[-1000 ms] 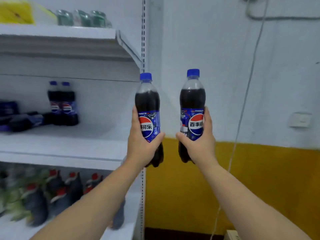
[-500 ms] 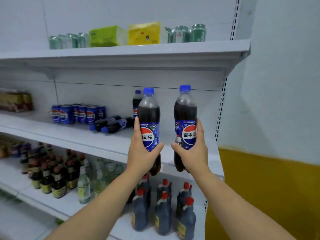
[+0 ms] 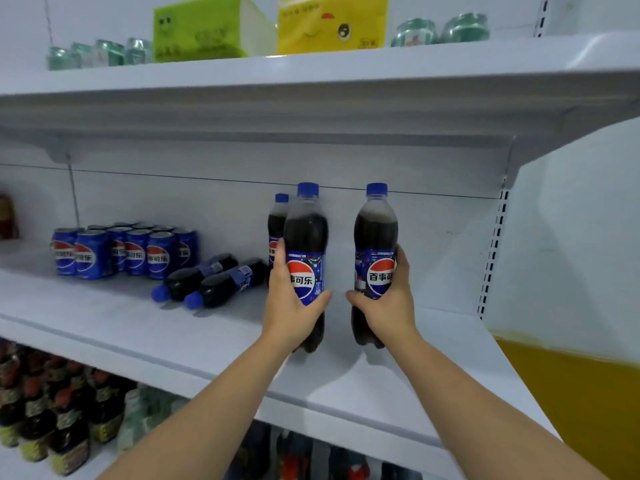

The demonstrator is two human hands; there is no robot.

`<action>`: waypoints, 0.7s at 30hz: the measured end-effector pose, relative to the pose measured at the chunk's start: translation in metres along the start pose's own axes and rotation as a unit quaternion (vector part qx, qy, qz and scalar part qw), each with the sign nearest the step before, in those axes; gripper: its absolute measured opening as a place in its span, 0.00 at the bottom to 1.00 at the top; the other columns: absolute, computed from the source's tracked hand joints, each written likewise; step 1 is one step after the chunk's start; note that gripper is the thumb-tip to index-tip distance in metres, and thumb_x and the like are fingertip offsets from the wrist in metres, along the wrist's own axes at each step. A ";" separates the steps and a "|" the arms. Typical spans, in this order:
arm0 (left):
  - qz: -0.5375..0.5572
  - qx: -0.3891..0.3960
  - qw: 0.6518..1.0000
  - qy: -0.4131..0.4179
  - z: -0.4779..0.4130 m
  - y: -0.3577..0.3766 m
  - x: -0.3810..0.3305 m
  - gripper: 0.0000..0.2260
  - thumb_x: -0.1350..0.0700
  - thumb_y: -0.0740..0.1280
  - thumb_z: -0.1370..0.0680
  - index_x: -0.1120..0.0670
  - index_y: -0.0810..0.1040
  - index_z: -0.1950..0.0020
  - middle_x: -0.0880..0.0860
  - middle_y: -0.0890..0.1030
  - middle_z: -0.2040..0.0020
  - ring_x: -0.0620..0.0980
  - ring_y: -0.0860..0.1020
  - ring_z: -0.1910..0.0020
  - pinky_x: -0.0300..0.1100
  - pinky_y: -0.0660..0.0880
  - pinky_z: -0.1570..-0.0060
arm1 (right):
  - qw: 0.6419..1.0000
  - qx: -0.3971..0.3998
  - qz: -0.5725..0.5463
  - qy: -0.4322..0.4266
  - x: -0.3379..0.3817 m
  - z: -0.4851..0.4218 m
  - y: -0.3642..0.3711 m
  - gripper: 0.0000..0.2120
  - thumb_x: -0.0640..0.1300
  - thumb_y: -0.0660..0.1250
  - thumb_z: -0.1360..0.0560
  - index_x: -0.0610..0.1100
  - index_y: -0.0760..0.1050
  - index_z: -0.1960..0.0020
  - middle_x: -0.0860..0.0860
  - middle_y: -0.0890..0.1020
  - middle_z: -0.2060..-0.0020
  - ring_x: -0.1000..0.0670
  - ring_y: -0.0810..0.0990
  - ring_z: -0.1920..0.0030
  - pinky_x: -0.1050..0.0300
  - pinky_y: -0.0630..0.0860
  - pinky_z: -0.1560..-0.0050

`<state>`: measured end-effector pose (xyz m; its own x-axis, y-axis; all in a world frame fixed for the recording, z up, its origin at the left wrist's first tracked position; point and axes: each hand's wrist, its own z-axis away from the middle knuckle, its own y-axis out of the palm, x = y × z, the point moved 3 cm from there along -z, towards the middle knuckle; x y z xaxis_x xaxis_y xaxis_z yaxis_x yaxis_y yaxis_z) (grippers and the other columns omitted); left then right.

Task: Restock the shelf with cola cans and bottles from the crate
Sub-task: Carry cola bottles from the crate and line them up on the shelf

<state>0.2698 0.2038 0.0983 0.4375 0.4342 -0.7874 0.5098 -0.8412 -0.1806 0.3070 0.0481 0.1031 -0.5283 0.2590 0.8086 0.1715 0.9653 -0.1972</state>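
Observation:
My left hand grips an upright cola bottle with a blue cap. My right hand grips a second upright cola bottle. Both bottles are over the white middle shelf, their bases at or just above its surface. Behind the left bottle stands another cola bottle, partly hidden. Two cola bottles lie on their sides to the left. Several blue cola cans stand further left. The crate is out of view.
The upper shelf overhangs close above the bottle caps and carries green and yellow boxes and green cans. The lower shelf holds dark red-capped bottles. A yellow-and-white wall is on the right, past the shelf upright.
The view swung left and closer to the shelf. Both hands carried their bottles forward from in front of the shelf edge to over the middle shelf.

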 end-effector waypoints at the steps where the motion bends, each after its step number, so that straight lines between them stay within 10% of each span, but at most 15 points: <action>1: 0.003 0.004 1.000 0.000 -0.009 0.002 0.007 0.47 0.61 0.75 0.31 0.45 0.46 0.24 0.51 0.66 0.30 0.49 0.69 0.34 0.51 0.70 0.34 | 1.000 -0.005 0.004 0.001 -0.006 -0.008 0.004 0.48 0.37 0.76 0.36 0.53 0.52 0.26 0.49 0.72 0.36 0.47 0.74 0.39 0.52 0.74 0.41; 21: 0.083 0.098 0.992 -0.007 -0.102 0.066 0.101 0.42 0.60 0.79 0.36 0.49 0.59 0.29 0.50 0.70 0.34 0.47 0.71 0.35 0.46 0.69 0.34 | 0.994 -0.099 0.043 0.018 -0.079 -0.067 0.064 0.51 0.38 0.75 0.34 0.52 0.46 0.24 0.50 0.65 0.30 0.50 0.68 0.31 0.46 0.68 0.33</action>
<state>0.4233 0.2247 0.0668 0.4927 0.2819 -0.8232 0.2782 -0.9475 -0.1580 0.4158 0.0872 0.0640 -0.4756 0.3353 0.8132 0.3772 0.9129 -0.1558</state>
